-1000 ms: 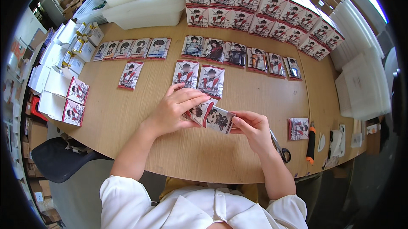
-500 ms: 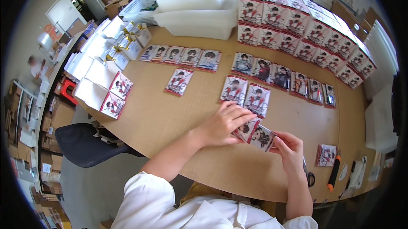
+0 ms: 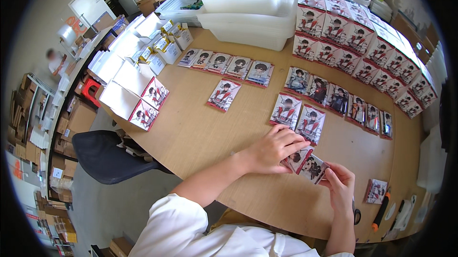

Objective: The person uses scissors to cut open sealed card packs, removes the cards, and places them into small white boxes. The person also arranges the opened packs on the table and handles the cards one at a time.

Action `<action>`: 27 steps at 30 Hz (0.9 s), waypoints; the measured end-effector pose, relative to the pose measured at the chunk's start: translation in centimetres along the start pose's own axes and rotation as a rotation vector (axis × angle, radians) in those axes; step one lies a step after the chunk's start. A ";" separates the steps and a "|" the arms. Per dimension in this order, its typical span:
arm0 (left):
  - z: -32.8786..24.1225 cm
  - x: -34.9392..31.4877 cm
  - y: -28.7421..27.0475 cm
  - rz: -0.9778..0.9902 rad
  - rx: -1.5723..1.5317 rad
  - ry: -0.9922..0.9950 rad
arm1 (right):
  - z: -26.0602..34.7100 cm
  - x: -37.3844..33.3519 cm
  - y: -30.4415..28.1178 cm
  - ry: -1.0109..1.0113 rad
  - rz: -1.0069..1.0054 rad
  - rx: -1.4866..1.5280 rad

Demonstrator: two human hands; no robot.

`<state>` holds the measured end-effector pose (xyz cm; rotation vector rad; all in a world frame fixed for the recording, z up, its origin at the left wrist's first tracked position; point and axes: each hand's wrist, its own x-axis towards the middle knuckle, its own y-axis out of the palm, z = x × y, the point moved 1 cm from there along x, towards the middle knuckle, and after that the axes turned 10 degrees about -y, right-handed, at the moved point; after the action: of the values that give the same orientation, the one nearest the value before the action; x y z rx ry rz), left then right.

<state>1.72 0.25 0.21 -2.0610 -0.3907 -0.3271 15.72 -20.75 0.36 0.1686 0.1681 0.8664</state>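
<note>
Landmark: red-edged packet (image 3: pixel 298 159), one, held above the counter (image 3: pixel 191 135) near its front edge. The packet is gripped by the left hand (image 3: pixel 272 149), fingers laid across its far side, thumb below.

Picture card (image 3: pixel 314 169), one, small dark-haired cartoon figure: located against the right side of the packet and overlapped with it; whether it is inserted cannot be told. Its outer edge is pinched between thumb and fingers of the right hand (image 3: pixel 341 185).

Two packets (image 3: pixel 311 123), red and white: laid side by side just beyond the packet.

Row of six illustrated packs (image 3: pixel 338 98): set farther beyond the packet, extended to its right.

Row of five cartoon-figure packs (image 3: pixel 219 63): placed beyond the packet, to the left.

Single packet (image 3: pixel 223 94): laid left of and beyond the packet, apart from the rows.

White cartons (image 3: pixel 143 99): lined up well to the packet's left.

Stacked display boxes (image 3: pixel 360 37), two tiers seen: ranged beyond the packet, to the right.

Small packet pile (image 3: pixel 377 191), scissors (image 3: pixel 357 216) partly hidden, orange-and-black cutter (image 3: pixel 381 210): all kept right of the packet.
</note>
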 end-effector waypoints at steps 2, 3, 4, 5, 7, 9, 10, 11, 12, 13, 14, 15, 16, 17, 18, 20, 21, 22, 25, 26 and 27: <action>0.2 -0.1 0.1 -0.006 -0.016 -0.004 | -0.1 0.0 0.1 0.002 0.011 0.010; 0.1 0.0 0.3 -0.007 -0.027 -0.002 | 0.0 -0.1 -0.1 0.001 0.004 0.005; 0.1 0.1 0.3 0.017 -0.010 -0.003 | 0.1 -0.2 -0.2 0.000 -0.006 0.001; 0.1 0.3 0.0 0.044 0.007 -0.002 | 0.2 -0.3 -0.2 -0.002 -0.018 -0.002; -0.2 0.9 -0.3 0.082 0.037 0.006 | 0.2 -0.3 -0.6 0.004 -0.004 -0.003; 0.2 0.1 -0.9 0.062 0.060 -0.062 | 0.6 0.1 0.1 0.030 0.003 -0.042; 0.4 0.1 -0.9 0.041 0.042 -0.064 | 0.6 0.2 0.2 0.016 0.004 -0.015; 0.4 0.4 -0.9 0.022 0.035 -0.073 | 0.5 0.2 -0.1 0.018 0.001 -0.013; 0.3 0.5 -0.8 0.002 0.025 -0.068 | 0.4 0.2 -0.3 0.004 0.005 0.024; 0.1 0.6 -1.0 -0.017 0.026 -0.069 | 0.4 0.2 -0.4 -0.014 0.021 0.069; -0.1 0.8 -0.9 -0.037 0.028 -0.072 | 0.5 0.1 -0.7 -0.031 0.019 0.067; -0.1 0.8 -0.9 -0.040 0.005 -0.088 | 0.4 0.0 -0.7 -0.048 0.024 0.069; -0.1 0.9 -0.7 -0.044 -0.018 -0.105 | 0.5 0.0 -0.8 -0.064 0.031 0.070; -0.1 1.0 -0.6 -0.049 -0.042 -0.124 | 0.7 -0.1 -0.9 -0.075 0.011 0.071; -0.3 1.3 -0.9 -0.103 -0.024 -0.091 | 0.9 -0.1 -0.9 -0.085 -0.005 0.075; -0.5 1.1 -1.1 -0.007 -0.134 -0.458 | 1.0 -0.1 -1.2 -0.110 -0.050 0.117; -0.6 0.9 -1.4 0.035 -0.185 -0.639 | 1.1 -0.1 -1.2 -0.131 -0.072 0.154; -0.1 0.6 -1.2 -0.062 -0.303 -0.651 | 1.2 0.0 -1.3 -0.152 -0.094 0.192; 2.2 0.0 1.0 -0.284 -1.042 -0.749 | 1.4 -0.3 -0.3 -0.119 -0.120 0.417; 2.5 0.0 1.2 -0.247 -1.116 -0.844 | 1.3 -0.5 -0.1 -0.088 -0.107 0.456; 2.3 0.1 1.5 -0.260 -1.225 -0.879 | 1.3 -0.7 0.3 -0.059 -0.100 0.514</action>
<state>2.57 1.56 -2.01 -3.3095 -1.2106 0.3391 15.35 -21.19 1.70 0.6598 0.3399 0.7035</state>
